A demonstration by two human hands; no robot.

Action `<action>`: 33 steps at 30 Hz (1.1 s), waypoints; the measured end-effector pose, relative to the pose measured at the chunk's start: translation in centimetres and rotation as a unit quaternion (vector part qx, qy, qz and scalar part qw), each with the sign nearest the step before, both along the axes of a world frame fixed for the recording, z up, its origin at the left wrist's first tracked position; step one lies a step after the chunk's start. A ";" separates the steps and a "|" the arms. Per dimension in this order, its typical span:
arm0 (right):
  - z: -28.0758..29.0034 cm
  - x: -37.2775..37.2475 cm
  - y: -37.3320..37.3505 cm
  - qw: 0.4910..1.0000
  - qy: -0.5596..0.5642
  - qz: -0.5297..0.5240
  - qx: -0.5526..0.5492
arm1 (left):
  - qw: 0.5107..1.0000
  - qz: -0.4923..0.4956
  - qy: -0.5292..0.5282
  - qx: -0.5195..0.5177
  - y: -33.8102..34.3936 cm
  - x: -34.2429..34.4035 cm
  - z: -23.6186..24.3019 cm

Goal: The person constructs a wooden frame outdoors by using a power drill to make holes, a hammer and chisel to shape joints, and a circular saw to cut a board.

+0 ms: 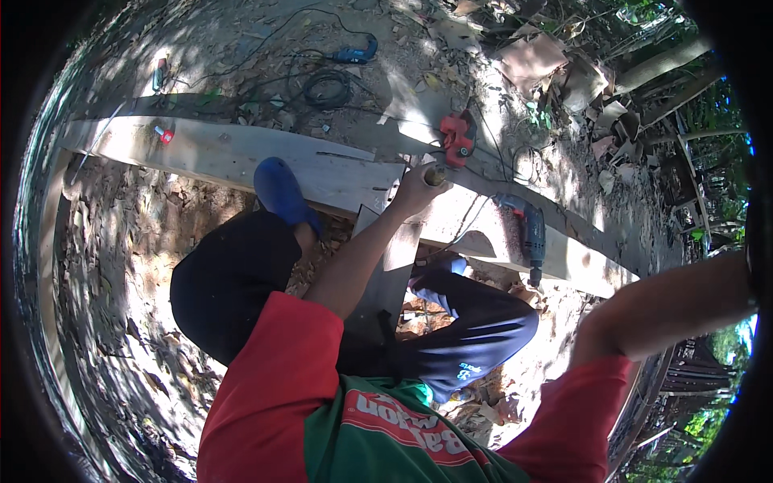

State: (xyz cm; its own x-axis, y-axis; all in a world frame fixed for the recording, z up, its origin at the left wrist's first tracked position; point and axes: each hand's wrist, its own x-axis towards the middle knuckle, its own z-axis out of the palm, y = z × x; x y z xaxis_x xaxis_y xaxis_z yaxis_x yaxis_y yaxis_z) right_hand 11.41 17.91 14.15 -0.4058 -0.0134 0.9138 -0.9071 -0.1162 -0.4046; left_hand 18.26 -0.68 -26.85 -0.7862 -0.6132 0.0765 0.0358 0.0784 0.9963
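Note:
My left hand (416, 193) is closed around an upright, round-ended handle (436, 175) with a brownish-yellow top; its lower part is hidden, so I cannot tell what tool it belongs to. The hand rests over a pale timber beam (322, 181), where a narrower board (378, 282) running between my legs meets it. Just beyond the hand stands a red power tool (458, 138). A dark power drill (531, 233) lies on the beam to the right, its bit toward me. My right arm reaches far right, and its hand is outside the picture.
On the ground beyond the beam lie a blue power tool (357, 51) and a coiled dark cord (328, 88). A small red-ended item (165, 134) sits on the beam's left part. Loose cords cross near the drill. My blue shoe (279, 189) is against the beam. Branches and brush (668, 68) fill the right.

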 end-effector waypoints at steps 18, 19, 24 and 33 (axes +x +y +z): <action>-46.6 15.1 6.6 0.585 -0.516 0.056 0.623 | 0.993 0.005 -0.049 0.111 -8.0 -4.2 -0.1; -46.8 14.9 6.3 0.584 -0.497 0.060 0.639 | 0.989 -0.016 -0.053 0.135 -8.7 -4.9 0.0; -45.0 13.3 6.4 0.550 -0.501 0.079 0.664 | 0.990 -0.064 0.041 0.123 -7.6 -5.8 3.5; -44.5 13.2 6.3 0.513 -0.510 0.100 0.683 | 0.980 0.060 0.128 0.141 -10.0 -2.1 9.1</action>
